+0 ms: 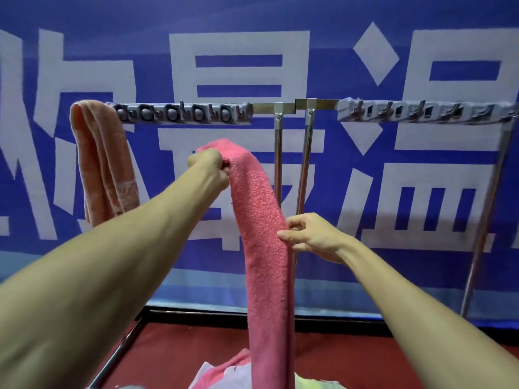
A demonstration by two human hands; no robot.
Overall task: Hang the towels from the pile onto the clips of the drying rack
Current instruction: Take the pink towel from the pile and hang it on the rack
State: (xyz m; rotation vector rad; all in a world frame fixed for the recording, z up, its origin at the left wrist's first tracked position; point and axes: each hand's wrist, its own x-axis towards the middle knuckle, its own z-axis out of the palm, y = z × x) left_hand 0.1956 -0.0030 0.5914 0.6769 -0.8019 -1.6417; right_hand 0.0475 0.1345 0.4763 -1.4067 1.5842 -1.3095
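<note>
Head view: pink towel [264, 248] held up before the drying rack [304, 164], both hands on it.
Bottom centre, the pile [222, 374] of towels; the pink towel's lower end runs down to it. Right hand [311, 237] pinches the towel's edge halfway up; left hand [210, 167] grips its top end in a fist, below the left clip bar [182, 113]. Upper left, a peach towel [101, 164] hangs at that bar's end. Blue banner [112, 23] behind.

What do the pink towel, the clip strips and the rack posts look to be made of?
The pink towel: likely terry cotton, matte, nubbly looped pile. The clip strips: probably moulded grey plastic, dull sheen, rounded shapes. The rack posts: metal, chromed or stainless, given bright mirror-like streaks.
</note>
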